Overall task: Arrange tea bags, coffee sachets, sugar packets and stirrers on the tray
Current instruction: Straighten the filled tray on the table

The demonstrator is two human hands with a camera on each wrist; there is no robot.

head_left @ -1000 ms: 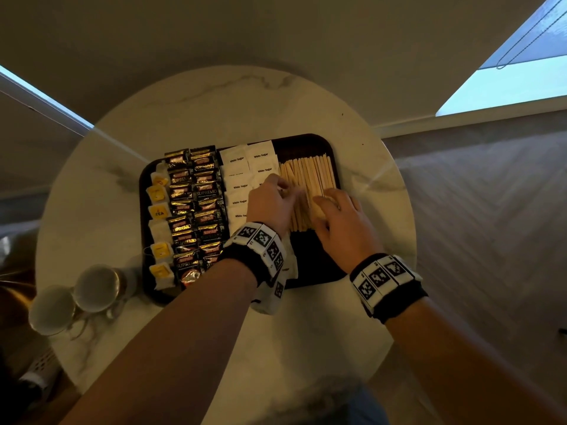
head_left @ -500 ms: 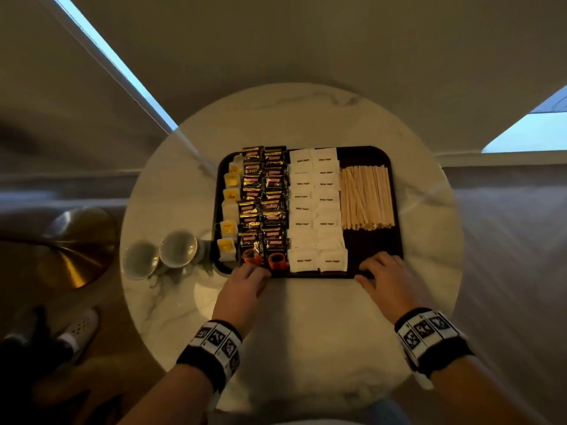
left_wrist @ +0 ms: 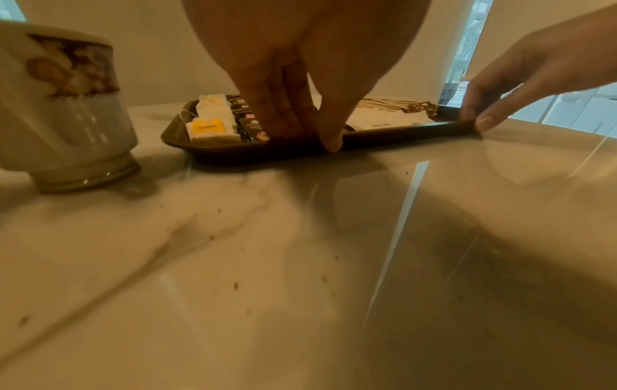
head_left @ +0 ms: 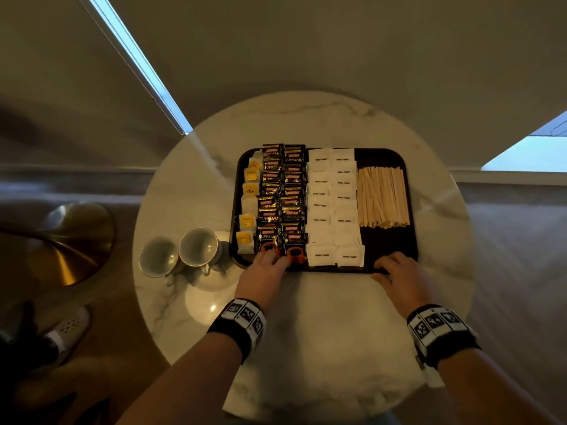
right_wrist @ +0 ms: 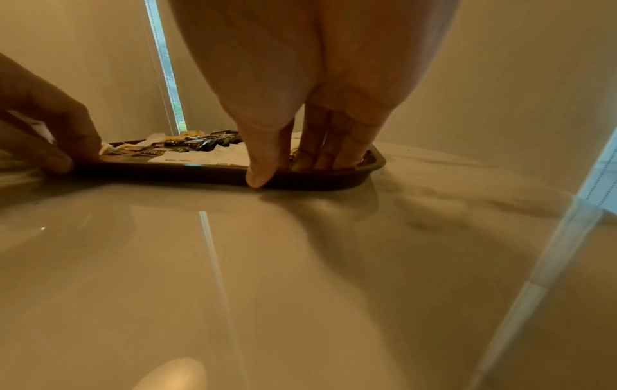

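Both hands gripped the near rim of the dark tray (head_left: 411, 210). The left hand (head_left: 264, 279) pinched it near the near-left corner, fingers inside, thumb on the outer wall; the right hand (head_left: 399, 279) did likewise near the near-right corner. The tray sat centrally on the round worktop (head_left: 306, 332). From its left edge to its right it held tea bags (head_left: 247, 222), two columns of coffee sachets (head_left: 283, 197), two columns of sugar packets (head_left: 333, 207) and stirrers (head_left: 382, 196). Two cups (head_left: 181, 254) stood just beside the tray's left edge.
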